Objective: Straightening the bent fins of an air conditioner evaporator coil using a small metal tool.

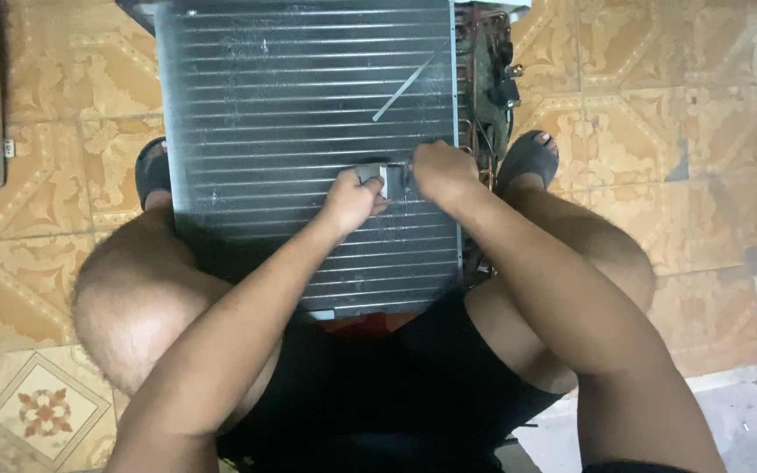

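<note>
The left hand (352,200) is curled, its fingertips pinching a small flat grey metal tool (377,179) against the ribbed face of a grey finned metal coil panel (300,105). The right hand (442,171) is bunched in a loose fist just beside it, knuckles up, pressing the same tool from the other side; both forearms slant up from the knees. The tool sits near the panel's lower middle, towards its right edge. The fins are thin, close-set and dusty, crossed by horizontal tubes. Copper pipework and wiring (490,70) run along the right edge. The panel stands between two dark sandals (527,156) on glossy patterned tan floor tiles (659,131).
</note>
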